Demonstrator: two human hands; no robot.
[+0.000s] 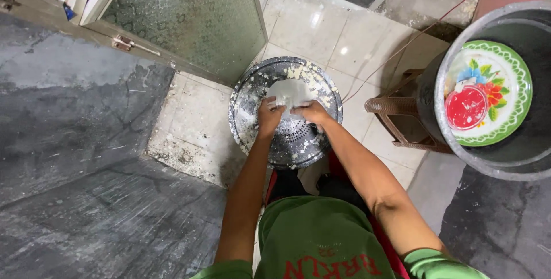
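Nearest to the camera, a green shirt (321, 239) with red letters on it is seen, and both bare arms are stretched forward from it. The left hand (268, 115) and the right hand (314, 111) are pressed together on a white lump (291, 92), probably dough or wet pulp. Both grips are closed on this lump, with the fingers bent over its near edge. The lump is held in the middle of a round metal tray (252, 92), above a perforated centre (295, 132), and white crumbs are scattered along the rim.

To do this step well, the pressure should be given evenly by both hands and directed down onto the holes, and the lump should be kept in the centre so that nothing is pushed over the rim.

The tray is placed on the tiled floor (313, 26). At the right, a brown stool (396, 109) is seen, and beside it a large grey bucket (493, 164) is covered by a round plate (488, 92) with a green border, painted flowers and a red circle. Farther away, a frosted glass door (189, 15) is seen.
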